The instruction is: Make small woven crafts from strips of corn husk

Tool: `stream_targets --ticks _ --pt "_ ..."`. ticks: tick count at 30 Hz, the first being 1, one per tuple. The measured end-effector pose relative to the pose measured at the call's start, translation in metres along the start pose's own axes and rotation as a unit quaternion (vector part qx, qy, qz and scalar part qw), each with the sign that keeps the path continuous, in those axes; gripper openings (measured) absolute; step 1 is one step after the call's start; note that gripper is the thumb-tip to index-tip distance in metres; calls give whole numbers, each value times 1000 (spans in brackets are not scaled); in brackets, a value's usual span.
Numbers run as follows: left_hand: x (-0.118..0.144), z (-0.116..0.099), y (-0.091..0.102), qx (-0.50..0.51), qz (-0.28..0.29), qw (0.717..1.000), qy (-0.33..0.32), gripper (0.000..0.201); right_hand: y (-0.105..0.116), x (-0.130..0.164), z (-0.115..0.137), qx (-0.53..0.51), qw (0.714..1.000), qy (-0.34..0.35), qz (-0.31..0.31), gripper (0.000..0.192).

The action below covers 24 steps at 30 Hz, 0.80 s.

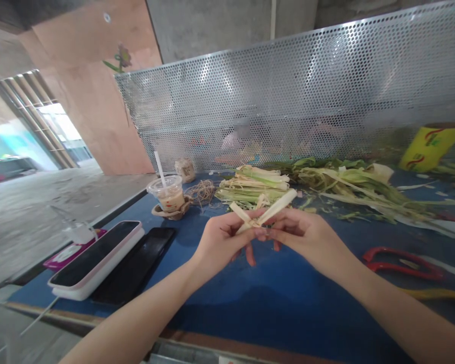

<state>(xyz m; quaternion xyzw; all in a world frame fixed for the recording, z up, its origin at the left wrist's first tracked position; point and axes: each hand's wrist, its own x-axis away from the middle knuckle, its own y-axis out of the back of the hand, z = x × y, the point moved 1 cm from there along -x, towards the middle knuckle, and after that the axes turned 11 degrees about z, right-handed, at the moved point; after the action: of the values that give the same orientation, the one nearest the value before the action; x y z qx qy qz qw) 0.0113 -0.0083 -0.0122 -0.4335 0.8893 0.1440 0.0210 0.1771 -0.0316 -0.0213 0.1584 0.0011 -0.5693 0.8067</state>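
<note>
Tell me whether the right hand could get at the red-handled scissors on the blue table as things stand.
Probably yes, once it lets go. The right hand is pinching pale leaf strips together with the left hand. The red-handled scissors lie on the blue table beside the right forearm, with nothing between them.

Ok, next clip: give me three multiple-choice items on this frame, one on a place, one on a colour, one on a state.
1. Where does the plastic cup with a straw stand?
A. left of the hands, near the tied stalk bundle
B. on the white-cased phone
C. beside the yellow roll

2. What colour are the scissor handles at the right?
A. blue
B. red
C. green

3. How are the pale leaf strips held?
A. lying loose on the blue table
B. in the left hand alone
C. pinched between the left hand and the right hand, above the table

Answers: 1 A, the cup stands on the table left of the bundle. 2 B, the loops are red. 3 C, fingers of both hands grip the crossed strips.
</note>
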Motion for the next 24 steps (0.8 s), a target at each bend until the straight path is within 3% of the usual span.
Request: stream_targets --ticks 5,9,17,21,24 --pt "-1 1 5 -13 21 1000 8 23 5 1 -2 59 998 21 -7 11" --pt "-4 4 6 -11 -4 1000 8 20 6 2 -1 103 994 24 -7 11" --pt "-11 4 13 95 -23 995 -1 18 14 1 5 113 994 -5 -7 12" --pt "-12 7 11 157 6 987 18 26 12 0 2 108 992 -36 50 15" --pt "-12 9 5 185 45 981 34 34 6 -1 -3 90 995 -19 45 27"
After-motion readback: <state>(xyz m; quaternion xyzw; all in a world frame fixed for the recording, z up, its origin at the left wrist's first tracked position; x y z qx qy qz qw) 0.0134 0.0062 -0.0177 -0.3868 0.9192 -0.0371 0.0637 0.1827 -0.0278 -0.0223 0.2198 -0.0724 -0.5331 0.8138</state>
